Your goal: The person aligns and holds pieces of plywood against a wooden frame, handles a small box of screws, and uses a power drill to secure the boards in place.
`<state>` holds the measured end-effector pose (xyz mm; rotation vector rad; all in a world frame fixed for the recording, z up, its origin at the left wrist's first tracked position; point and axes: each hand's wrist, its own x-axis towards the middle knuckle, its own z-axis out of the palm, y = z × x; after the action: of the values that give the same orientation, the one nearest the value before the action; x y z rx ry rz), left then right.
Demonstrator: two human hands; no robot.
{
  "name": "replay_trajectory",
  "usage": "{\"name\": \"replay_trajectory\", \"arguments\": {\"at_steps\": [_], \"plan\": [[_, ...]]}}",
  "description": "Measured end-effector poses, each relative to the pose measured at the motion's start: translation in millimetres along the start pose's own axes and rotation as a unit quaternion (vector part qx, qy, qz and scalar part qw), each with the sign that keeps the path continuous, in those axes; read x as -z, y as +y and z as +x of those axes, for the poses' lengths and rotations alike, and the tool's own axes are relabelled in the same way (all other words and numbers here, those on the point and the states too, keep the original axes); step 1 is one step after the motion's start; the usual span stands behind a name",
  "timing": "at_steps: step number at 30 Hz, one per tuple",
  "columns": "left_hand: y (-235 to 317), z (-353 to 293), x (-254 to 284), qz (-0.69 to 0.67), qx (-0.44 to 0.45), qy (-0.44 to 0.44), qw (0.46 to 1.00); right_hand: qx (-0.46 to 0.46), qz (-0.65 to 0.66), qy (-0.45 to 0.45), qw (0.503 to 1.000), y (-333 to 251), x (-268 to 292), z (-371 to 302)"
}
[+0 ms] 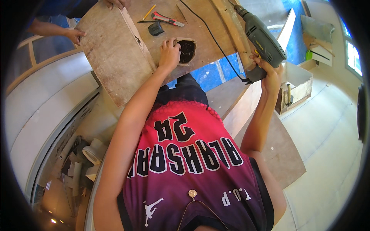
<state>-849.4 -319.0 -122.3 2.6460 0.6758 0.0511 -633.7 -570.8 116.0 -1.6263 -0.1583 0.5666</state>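
My right hand point(269, 73) is wrapped round the handle of a dark grey power drill point(264, 38), held up at the right with its chuck toward the far side. A black cord point(208, 29) runs from the handle's base across the wood. My left hand point(170, 54) rests on a brown plywood board point(210, 50), fingers bent at the left rim of a rough round hole point(187, 51). Its fingertips are partly hidden. Beyond that hand lie a black tape measure point(156, 28), a red and grey utility knife point(167, 19) and a yellow pencil point(149, 12).
Another person's hands point(75, 35) touch a second plywood piece point(104, 50) at the left. A wooden strip point(231, 30) runs along the board's right side. Farther right stands an open wooden box point(296, 86). Blue sheeting point(221, 75) shows below the board.
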Motion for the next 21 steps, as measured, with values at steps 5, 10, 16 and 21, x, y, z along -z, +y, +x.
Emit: {"name": "replay_trajectory", "arguments": {"at_steps": [5,10,16,21], "plan": [[10.8,9.7,8.3,-0.044,0.009,0.040,0.998,-0.021,0.034,0.018,0.999,19.3,13.9,-7.2],[4.7,14.1,-3.4,0.057,-0.020,0.039,0.997,-0.027,0.036,0.021,0.999,14.9,6.6,-18.0],[-4.3,18.0,-18.9,-0.047,0.018,0.023,0.998,-0.034,0.056,0.032,0.997,19.4,6.2,-30.1],[10.2,17.2,-25.7,-0.039,0.029,0.049,0.998,-0.033,0.054,0.032,0.997,22.8,5.6,-35.6]]}}
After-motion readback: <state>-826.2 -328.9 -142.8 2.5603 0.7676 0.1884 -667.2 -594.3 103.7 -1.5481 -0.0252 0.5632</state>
